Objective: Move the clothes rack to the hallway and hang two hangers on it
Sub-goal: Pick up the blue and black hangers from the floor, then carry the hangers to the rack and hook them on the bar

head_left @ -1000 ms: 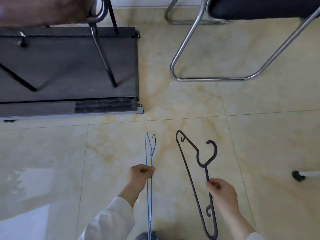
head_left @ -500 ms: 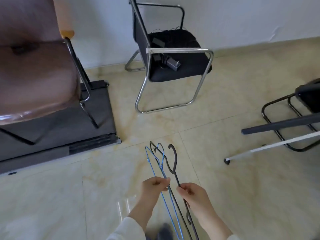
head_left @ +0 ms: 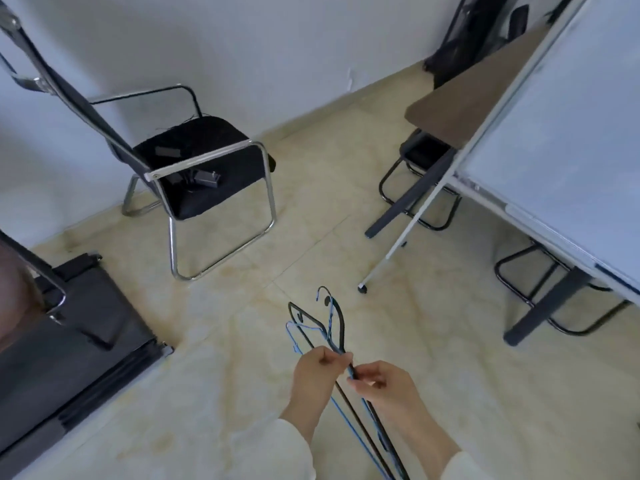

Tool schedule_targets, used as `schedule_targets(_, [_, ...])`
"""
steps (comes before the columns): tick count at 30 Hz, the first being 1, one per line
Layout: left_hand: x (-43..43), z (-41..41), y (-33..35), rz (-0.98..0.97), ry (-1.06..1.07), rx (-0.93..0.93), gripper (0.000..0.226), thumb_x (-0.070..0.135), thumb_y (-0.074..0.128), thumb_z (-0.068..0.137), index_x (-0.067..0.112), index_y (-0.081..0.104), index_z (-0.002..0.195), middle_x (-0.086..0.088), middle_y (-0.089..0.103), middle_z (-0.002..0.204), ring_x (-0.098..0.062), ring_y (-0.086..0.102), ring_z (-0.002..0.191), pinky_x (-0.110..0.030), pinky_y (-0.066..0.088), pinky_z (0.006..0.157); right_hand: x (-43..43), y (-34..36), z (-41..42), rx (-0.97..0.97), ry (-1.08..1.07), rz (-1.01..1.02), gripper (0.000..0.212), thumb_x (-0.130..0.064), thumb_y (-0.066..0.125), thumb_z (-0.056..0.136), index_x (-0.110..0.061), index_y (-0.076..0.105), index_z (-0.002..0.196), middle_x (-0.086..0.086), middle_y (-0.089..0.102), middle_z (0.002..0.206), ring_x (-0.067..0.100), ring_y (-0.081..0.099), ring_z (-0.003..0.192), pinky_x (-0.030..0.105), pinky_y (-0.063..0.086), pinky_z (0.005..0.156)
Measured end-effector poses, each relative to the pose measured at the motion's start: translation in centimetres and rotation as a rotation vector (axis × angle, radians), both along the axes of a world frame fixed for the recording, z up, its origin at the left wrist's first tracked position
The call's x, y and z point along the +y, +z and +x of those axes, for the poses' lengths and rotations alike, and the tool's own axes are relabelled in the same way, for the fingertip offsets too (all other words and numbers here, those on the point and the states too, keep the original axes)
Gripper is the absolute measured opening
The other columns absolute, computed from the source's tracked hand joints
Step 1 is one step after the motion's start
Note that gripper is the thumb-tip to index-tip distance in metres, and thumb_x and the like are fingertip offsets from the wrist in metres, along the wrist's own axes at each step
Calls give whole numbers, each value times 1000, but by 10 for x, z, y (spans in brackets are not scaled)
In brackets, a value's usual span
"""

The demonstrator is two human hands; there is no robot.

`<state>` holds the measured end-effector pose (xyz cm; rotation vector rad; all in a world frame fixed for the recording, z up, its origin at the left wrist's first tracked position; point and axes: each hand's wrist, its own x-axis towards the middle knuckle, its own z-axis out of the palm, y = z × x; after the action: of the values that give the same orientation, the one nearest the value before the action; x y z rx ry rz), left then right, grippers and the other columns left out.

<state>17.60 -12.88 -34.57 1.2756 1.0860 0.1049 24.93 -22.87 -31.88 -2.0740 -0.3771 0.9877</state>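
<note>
Two hangers are bunched together low in the middle of the head view. My left hand pinches the thin blue wire hanger at its neck. My right hand pinches the black hanger just below that, a finger's width from my left. Both hooks point away from me over the floor, and the hangers' long bars run down between my wrists and out of frame. I cannot make out a clothes rack for certain.
A black chair with a chrome frame stands ahead left, small dark devices on its seat. A dark flat folded unit lies on the floor at left. At right, a white board on a slanted white leg, a brown desk, black chair frames.
The hangers, held apart a second ago, now lie together with my hands almost touching. The view has swung up and to the right, bringing the board and desk into sight.
</note>
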Motion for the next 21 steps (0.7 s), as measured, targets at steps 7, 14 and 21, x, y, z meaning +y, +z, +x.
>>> schedule_targets(7, [-110,61,49,-46,-213,-76,30,25,70,78,12,55,56,-4,57,63,-19,55,71,-18,40,64,-127,46,27,-92,-281,20,9,-14,69,76,-21,64,78,-3,67,78,1,59,66,5,43,56])
schedule_targets(14, [-272,104,96,-94,-370,-166,22,24,71,78,11,60,64,-1,60,68,-15,56,72,-16,39,61,-298,85,23,-269,-543,-29,21,-16,72,73,-31,57,70,-11,61,67,3,51,58,11,40,57])
schedule_targets(21, [-484,120,139,-155,-640,-216,22,25,68,81,4,65,84,1,59,71,-11,55,71,-17,38,62,-501,120,-2,-444,-893,-49,10,-22,70,75,-30,63,74,-11,65,68,3,48,51,9,37,54])
